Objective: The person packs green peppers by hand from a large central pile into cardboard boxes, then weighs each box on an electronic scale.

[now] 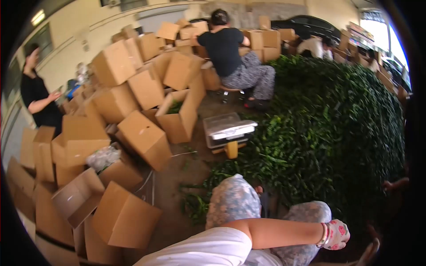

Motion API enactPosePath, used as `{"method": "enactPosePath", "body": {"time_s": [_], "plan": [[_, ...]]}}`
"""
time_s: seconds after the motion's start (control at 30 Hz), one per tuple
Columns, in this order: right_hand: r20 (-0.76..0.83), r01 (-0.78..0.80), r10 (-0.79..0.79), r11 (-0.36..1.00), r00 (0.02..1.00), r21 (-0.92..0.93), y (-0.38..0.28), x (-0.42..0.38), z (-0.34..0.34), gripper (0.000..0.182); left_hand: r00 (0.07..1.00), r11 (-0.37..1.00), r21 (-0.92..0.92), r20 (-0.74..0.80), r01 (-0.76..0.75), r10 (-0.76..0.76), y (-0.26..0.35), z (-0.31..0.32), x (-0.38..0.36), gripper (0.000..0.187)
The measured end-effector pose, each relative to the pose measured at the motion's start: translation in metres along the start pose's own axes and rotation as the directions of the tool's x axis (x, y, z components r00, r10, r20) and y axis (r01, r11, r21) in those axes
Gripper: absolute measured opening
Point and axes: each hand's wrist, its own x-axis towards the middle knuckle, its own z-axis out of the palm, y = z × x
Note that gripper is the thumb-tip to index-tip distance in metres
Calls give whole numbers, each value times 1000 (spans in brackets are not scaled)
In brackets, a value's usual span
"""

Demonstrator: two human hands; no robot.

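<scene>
My left hand (338,235) wears a pale glove with pink roses, with a bracelet at its wrist. The left arm reaches across my knees to the right, and the hand looks curled beside my right knee. Whatever its fingers hold, if anything, is hidden below it. Beyond the hand rises a large pile of green peppers (328,124), long and thin as far as I can make out. My right hand does not show.
Open cardboard boxes (140,139) crowd the left side. A scale with a clear cover (228,128) stands ahead. A person in a dark shirt (226,55) crouches by boxes; another person (40,95) stands at left. Dim skin-coloured shapes (370,252) show at lower right.
</scene>
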Motion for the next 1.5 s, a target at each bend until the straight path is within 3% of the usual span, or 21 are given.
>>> {"method": "enactPosePath", "body": {"time_s": [0.03, 0.07, 0.1, 0.17, 0.3, 0.37, 0.4, 0.47, 0.53, 0.6, 0.67, 0.77, 0.8, 0.87, 0.93, 0.97, 1.03, 1.07, 1.17, 1.33, 1.5], "plan": [[55, 172, -232, 842, 971, 512, 8, 26, 55, 31, 882, 942, 219, -346, -255, 319, -37, 16, -21, 22], [-266, 330, -200, 665, 943, 670, 1, 57, 154, 19, 892, 925, 335, -341, -179, 297, -45, -11, -62, 21], [-161, 590, -581, 699, 798, 404, -85, 40, 136, 19, 907, 982, -33, -380, 183, -182, -40, -34, -91, 20], [52, 604, -707, 639, 706, 476, -150, 39, 168, 16, 807, 959, -90, -521, 270, -277, -60, -48, -158, 23], [332, 731, -822, 565, 462, 382, -167, 60, 264, 17, 405, 766, -465, -658, 445, -635, -72, -51, -277, 27], [677, 882, -684, 457, 269, 111, -171, 76, 290, 26, 128, 660, -692, -656, 291, -744, -79, -25, -320, 30], [682, 884, -683, 453, 262, 114, -174, 80, 300, 26, 57, 634, -746, -638, 201, -768, -95, 0, -340, 30], [682, 790, -659, 581, 316, 196, -179, 88, 316, 31, -18, 394, -907, -396, -147, -918, -120, 40, -370, 31], [711, 770, -621, 613, 330, 178, -186, 91, 329, 30, -63, 392, -917, -388, -77, -920, -136, 55, -382, 36], [733, 753, -588, 639, 343, 160, -178, 92, 348, 30, -6, 351, -920, -355, -176, -935, -148, 21, -381, 47], [765, 710, -549, 682, 338, 176, -164, 93, 360, 33, -27, 500, -808, -519, -313, -854, -162, -34, -362, 56], [952, 608, -250, 788, 177, 94, -159, 101, 354, 39, 92, 708, -706, -706, -19, -702, -156, -109, -330, 59], [922, 592, -340, 788, 187, 170, -133, 108, 379, 38, 94, 769, -632, -763, 95, -639, -157, -118, -320, 59], [901, 454, -357, 864, 245, 218, -122, 111, 387, 37, 146, 705, -708, -702, -39, -697, -184, -97, -320, 56], [857, 410, -433, 861, 279, 301, -139, 105, 368, 37, 90, 569, -822, -567, 3, -819, -203, -49, -336, 44], [837, 441, -462, 842, 292, 311, -153, 97, 356, 37, 21, 598, -788, -602, 150, -798, -232, 4, -347, 38], [816, 485, -494, 816, 300, 316, -173, 85, 339, 37, -42, 314, -668, -460, 675, -887, -236, 100, -379, 38], [809, 487, -503, 812, 305, 321, -178, 81, 336, 36, 59, -72, -755, 144, 652, -988, -259, 168, -412, 37], [837, 547, -488, 783, 247, 295, -194, 77, 321, 39, 58, -169, -356, 546, 919, -836, -210, 307, -436, 37], [840, 614, -481, 750, 251, 246, -184, 80, 325, 29, 39, -247, -363, 626, 899, -779, -136, 352, -419, 37], [539, 347, -622, 775, 568, 528, -229, 46, 270, 14, 90, -219, -457, 565, 862, -820, -142, 325, -437, 37]]}}
